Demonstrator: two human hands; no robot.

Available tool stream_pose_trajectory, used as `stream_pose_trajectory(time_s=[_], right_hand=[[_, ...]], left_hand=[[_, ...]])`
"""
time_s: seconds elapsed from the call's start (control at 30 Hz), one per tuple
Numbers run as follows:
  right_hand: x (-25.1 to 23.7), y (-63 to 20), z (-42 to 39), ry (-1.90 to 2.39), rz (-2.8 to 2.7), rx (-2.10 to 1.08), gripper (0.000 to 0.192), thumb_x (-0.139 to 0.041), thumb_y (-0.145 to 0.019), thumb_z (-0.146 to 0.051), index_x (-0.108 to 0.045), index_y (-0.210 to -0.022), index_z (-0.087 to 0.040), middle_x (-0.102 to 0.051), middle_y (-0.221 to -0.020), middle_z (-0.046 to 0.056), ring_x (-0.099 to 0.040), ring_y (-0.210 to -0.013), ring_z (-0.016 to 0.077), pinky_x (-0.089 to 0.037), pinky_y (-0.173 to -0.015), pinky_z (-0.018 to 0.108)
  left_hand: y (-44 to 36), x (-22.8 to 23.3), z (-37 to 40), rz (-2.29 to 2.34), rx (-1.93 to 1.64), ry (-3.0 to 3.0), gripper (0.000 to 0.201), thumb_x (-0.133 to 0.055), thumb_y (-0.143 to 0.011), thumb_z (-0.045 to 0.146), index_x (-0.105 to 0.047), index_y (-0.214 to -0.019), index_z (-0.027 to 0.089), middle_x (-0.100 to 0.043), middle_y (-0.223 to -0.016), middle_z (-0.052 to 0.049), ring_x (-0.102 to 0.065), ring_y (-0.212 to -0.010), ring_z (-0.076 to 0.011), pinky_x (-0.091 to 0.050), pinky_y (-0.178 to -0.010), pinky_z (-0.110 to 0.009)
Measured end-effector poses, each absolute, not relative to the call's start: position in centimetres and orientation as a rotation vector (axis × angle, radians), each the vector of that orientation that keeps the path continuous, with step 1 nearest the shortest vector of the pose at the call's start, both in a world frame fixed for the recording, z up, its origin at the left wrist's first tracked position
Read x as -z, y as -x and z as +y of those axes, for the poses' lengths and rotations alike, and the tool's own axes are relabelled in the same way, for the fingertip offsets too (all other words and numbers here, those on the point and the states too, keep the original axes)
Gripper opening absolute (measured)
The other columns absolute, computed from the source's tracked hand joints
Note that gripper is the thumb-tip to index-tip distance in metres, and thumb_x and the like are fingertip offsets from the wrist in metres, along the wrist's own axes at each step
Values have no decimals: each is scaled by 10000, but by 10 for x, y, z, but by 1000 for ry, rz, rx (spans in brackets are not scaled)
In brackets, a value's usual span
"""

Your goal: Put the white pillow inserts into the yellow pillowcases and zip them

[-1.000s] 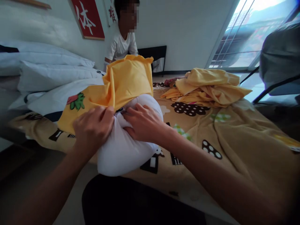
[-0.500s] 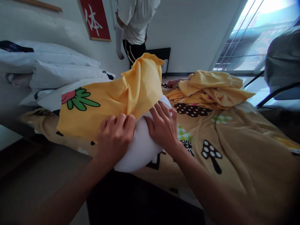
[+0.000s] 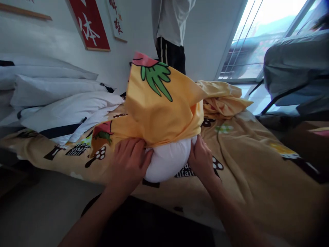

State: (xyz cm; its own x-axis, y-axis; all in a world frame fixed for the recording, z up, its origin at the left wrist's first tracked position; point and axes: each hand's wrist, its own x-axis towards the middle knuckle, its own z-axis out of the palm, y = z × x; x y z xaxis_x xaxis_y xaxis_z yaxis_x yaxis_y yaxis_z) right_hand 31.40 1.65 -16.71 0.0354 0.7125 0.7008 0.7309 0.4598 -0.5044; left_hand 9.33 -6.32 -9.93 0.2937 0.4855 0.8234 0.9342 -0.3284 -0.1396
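Note:
A white pillow (image 3: 169, 161) lies on the bed with its near rounded end bare. Over the rest of it is a yellow pillowcase (image 3: 164, 120) with a green and pink print. The case's far part stands up in the air, and another flap trails to the left. My left hand (image 3: 131, 159) is closed on the case's edge at the pillow's left side. At the right side, my right hand (image 3: 202, 157) grips the pillowcase edge by the pillow's corner; its fingertips are partly hidden.
Several white pillows (image 3: 59, 89) are stacked at the left. Crumpled yellow cloth (image 3: 226, 103) lies behind on the brown patterned bedspread (image 3: 246, 164). A person (image 3: 171, 44) stands beyond the bed. A grey-covered chair (image 3: 290, 65) is at the right by the window (image 3: 244, 41).
My hands have moved apart to the pillow's two sides. The printed part of the pillowcase has swung up from the left. The view has turned, and the person stands farther right in it.

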Motion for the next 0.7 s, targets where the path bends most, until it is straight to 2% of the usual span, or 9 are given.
stream_pose_trajectory(time_s=[0.1, 0.2, 0.27, 0.33, 0.43, 0.6, 0.7], right_hand=[[174, -325, -5, 1297, -1699, 30, 369, -356, -908, -223, -526, -1218, -115, -617, -1209, 202, -610, -1097, 287, -513, -866, 470], [188, -331, -38, 1252, -1671, 148, 504, -389, -922, -201, -394, -1418, -107, -538, -1343, 220, -551, -1216, 303, -502, -908, 482], [199, -331, -61, 1145, -1669, 285, 622, -482, -895, -196, -315, -1490, -119, -454, -1431, 223, -492, -1286, 326, -477, -951, 494], [210, -328, -78, 1033, -1727, 399, 741, -578, -848, -206, -272, -1518, -137, -345, -1507, 219, -434, -1332, 359, -461, -965, 502], [222, -324, -84, 969, -1754, 552, 896, -683, -783, -235, -208, -1543, -205, -214, -1567, 198, -402, -1346, 396, -474, -916, 505], [233, -322, -79, 1115, -1636, 687, 873, -694, -792, -304, -232, -1533, -317, -257, -1570, 128, -486, -1262, 370, -417, -910, 488], [234, -319, -83, 1105, -1617, 737, 756, -637, -826, -274, -310, -1502, -361, -352, -1528, 73, -519, -1187, 290, -394, -892, 415]], left_hand=[[-110, 99, -58, -1234, 937, 1915, 121, -629, -851, 254, -553, -850, 160, -599, -817, -72, -522, -820, -221, -417, -750, -363], [-123, 108, -53, -1164, 1098, 1815, 177, -673, -826, 310, -556, -834, 177, -591, -796, -56, -510, -799, -210, -400, -757, -366], [-131, 114, -50, -1128, 1166, 1837, 113, -638, -855, 261, -560, -831, 183, -603, -800, -45, -519, -809, -198, -389, -786, -369], [-138, 117, -48, -1117, 1175, 1949, 14, -570, -885, 174, -573, -871, 177, -622, -848, -56, -535, -851, -192, -396, -804, -360], [-145, 115, -51, -1124, 1131, 2054, 117, -557, -874, 137, -589, -986, 153, -635, -968, -100, -554, -942, -209, -401, -836, -367], [-150, 110, -60, -1182, 972, 1960, 190, -602, -866, 217, -599, -1050, 169, -681, -1031, -82, -598, -979, -247, -312, -861, -425], [-155, 108, -58, -1235, 895, 1876, 204, -605, -873, 273, -596, -1049, 169, -691, -1028, -82, -609, -947, -251, -284, -826, -431]])
